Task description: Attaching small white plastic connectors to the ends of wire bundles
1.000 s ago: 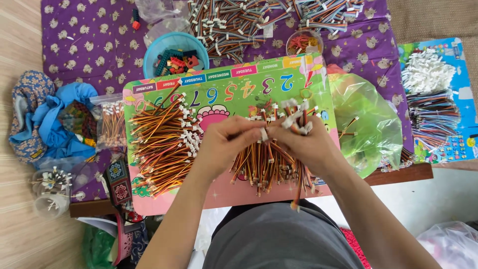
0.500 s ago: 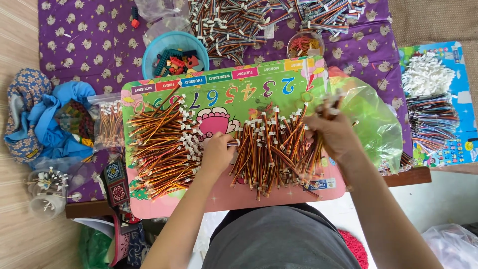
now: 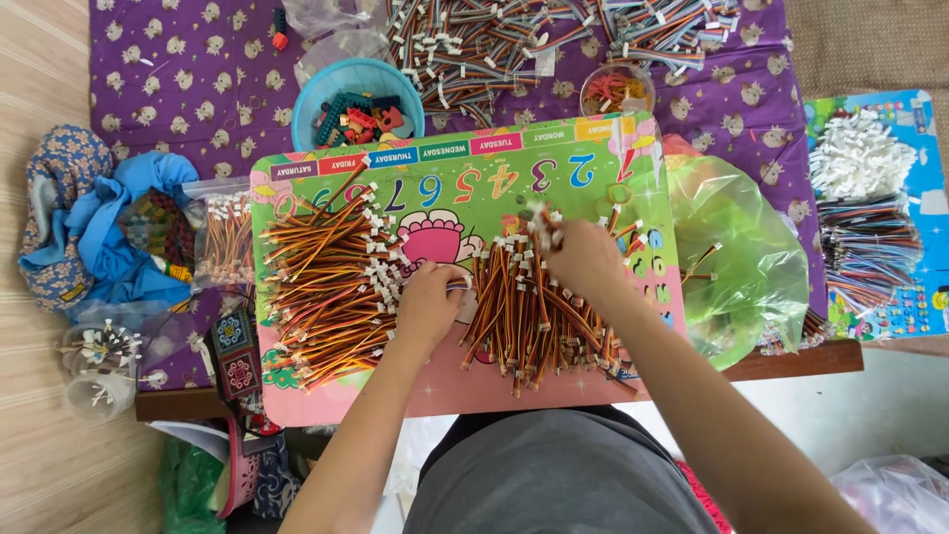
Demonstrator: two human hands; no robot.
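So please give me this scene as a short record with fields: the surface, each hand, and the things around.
surface: colourful board with printed numerals, lying on a purple patterned cloth
left hand: left hand rests between two wire piles, touching the left pile
right hand: right hand on the middle pile, fingers pinching white connector ends
behind board: blue bowl of small coloured parts; more wire bundles
right side: green plastic bag
left side: blue cloth
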